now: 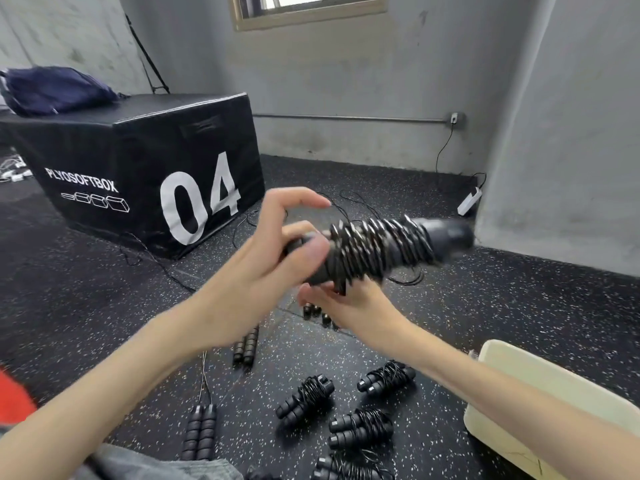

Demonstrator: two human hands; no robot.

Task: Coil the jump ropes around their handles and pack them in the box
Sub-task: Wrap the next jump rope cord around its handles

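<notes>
A pair of black jump-rope handles [381, 251] with thin black rope wound many times around them is held up in front of me, blurred by motion. My left hand [266, 268] holds the near end of the handles between thumb and palm, with its fingers spread above. My right hand [343, 306] grips the bundle from underneath. Several coiled jump ropes [308, 398] lie on the floor below. Uncoiled handle pairs [201, 431] lie to the left, their ropes trailing away. The cream-coloured box [540, 386] stands at the lower right.
A black plyo soft box marked 04 [145, 168] stands at the left with a dark blue bag [55, 90] on top. Loose rope loops [349, 199] lie on the speckled rubber floor. A white power strip [469, 201] sits by the grey wall.
</notes>
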